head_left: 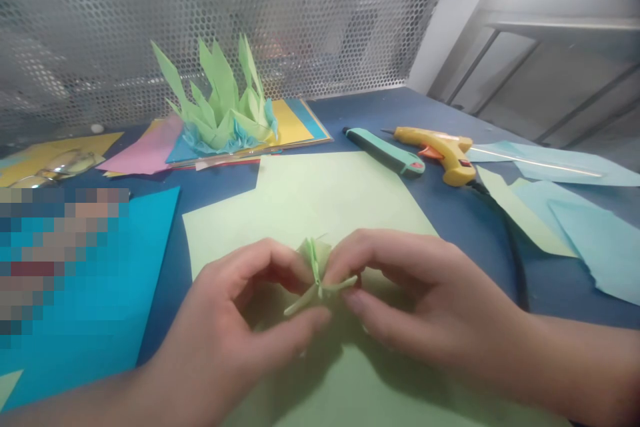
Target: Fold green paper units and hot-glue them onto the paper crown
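- Left hand: thumb and forefinger curve around the left flap of the folded green paper; whether the thumb presses, I cannot tell. A light, flat touch would suit best, as thin paper probably creases easily.
- The folded paper is between both hands, above the near half of the pale green sheet; keep its centre steady so that the flaps stay even.
- Right hand: thumb and forefinger pinch the right flap; matching pressure on both sides should prevent twisting or tearing.
- Toward the table's left side, a bright blue sheet lies beside the left forearm.
- By the table's far edge, green paper leaves stand on stacked coloured sheets, clear of the hands.
- Right of them, a teal cutter touches or nearly touches the green sheet's far right corner.
- Toward the table's right edge lies a yellow glue gun; its cord runs toward the right wrist and could snag.
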### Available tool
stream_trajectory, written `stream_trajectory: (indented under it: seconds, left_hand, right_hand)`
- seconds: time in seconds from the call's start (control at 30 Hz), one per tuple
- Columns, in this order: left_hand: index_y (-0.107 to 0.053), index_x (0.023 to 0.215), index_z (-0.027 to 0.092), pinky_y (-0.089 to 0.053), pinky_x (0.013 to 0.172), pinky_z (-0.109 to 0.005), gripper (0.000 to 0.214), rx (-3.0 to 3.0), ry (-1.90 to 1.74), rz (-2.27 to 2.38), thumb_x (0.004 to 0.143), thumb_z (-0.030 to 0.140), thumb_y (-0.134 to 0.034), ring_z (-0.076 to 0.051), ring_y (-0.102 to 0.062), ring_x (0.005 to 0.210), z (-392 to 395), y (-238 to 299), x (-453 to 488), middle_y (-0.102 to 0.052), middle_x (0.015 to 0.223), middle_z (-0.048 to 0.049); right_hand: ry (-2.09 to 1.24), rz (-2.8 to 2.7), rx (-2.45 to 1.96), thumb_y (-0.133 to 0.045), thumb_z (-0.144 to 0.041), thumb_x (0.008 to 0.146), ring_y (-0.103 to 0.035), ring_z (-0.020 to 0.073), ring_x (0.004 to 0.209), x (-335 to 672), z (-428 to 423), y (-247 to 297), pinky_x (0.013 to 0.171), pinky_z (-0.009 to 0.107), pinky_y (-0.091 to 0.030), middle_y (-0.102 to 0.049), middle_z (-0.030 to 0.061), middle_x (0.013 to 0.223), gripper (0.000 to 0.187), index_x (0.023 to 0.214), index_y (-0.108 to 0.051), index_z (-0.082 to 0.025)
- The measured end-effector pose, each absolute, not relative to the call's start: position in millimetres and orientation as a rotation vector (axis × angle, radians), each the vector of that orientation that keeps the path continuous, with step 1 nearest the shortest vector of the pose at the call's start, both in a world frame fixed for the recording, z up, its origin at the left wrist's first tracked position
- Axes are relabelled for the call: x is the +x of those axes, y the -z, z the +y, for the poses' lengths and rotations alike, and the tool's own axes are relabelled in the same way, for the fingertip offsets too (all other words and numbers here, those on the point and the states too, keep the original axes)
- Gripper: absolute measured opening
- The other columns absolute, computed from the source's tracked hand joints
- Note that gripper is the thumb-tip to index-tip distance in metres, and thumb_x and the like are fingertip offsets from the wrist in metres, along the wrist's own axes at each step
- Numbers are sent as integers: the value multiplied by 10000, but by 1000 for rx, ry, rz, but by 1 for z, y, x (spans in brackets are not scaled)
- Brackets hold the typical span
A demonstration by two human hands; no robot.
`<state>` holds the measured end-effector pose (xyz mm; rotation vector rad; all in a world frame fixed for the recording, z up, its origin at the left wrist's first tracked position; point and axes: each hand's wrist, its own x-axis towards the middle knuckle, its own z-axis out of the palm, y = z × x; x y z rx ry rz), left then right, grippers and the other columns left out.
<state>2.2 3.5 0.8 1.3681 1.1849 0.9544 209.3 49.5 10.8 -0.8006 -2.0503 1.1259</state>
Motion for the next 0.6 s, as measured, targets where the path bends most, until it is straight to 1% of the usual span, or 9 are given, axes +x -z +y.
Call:
stream_trajectory:
  seconds: [0.1, 0.17, 0.27, 0.37, 0.47, 0.5, 0.6]
  left_hand:
    - [-710, 786, 288, -534, 676, -166, 185, 1346, -941, 1186, 778, 124, -795, -116, -656, 764, 3, -3, 6, -702, 780, 90]
    - [-713, 752, 275, -534, 664, -172, 164, 1339, -958, 1202, 778, 129, -785, -112, -654, 724, 2, -6, 10, -722, 748, 90]
    - [-717, 695, 271, -516, 626, -179, 151, 1352, -982, 1260, 774, 160, -782, -113, -624, 672, 1, -10, 13, -717, 687, 89]
    - [-720, 692, 273, -507, 624, -189, 153, 1450, -970, 1289, 781, 158, -767, -120, -621, 678, 0, -11, 11, -710, 691, 78]
    - [-718, 724, 290, -510, 649, -177, 169, 1602, -968, 1255, 814, 151, -755, -114, -633, 727, 0, -9, 7, -688, 769, 71]
    - [-720, 729, 301, -517, 683, -174, 170, 1639, -981, 1255, 824, 165, -759, -114, -639, 767, 0, -8, 6, -672, 815, 67]
    - [-731, 719, 333, -520, 873, -193, 147, 1678, -1032, 1341, 828, 254, -788, -133, -650, 981, -1, -6, 4, -636, 1016, 64]
  right_hand:
    - [-1073, -2061, -790, -725, -96, 783, -687, 105, 703, 211, 49, -10, 659, 180, -543, -752, -27, 788, 124, 836, -701, -205]
    - [-1029, -2075, -790, -750, -101, 763, -677, 109, 688, 211, 48, -10, 652, 190, -538, -743, -31, 774, 138, 820, -693, -213]
    - [-1001, -2116, -821, -723, -75, 741, -675, 109, 671, 211, 49, -11, 631, 186, -529, -741, -32, 751, 145, 784, -689, -210]
    - [-990, -2130, -800, -672, -48, 731, -677, 96, 656, 211, 48, -12, 627, 169, -524, -745, -34, 744, 165, 783, -703, -201]
    - [-978, -2119, -761, -645, -40, 744, -664, 76, 649, 212, 47, -12, 636, 140, -514, -731, -34, 736, 168, 781, -713, -189]
    - [-979, -2119, -753, -640, -34, 747, -660, 69, 647, 212, 47, -12, 640, 130, -512, -724, -34, 731, 171, 774, -714, -185]
    - [-1013, -2134, -743, -644, -12, 747, -657, 60, 645, 212, 49, -13, 632, 107, -513, -707, -29, 730, 181, 761, -724, -175]
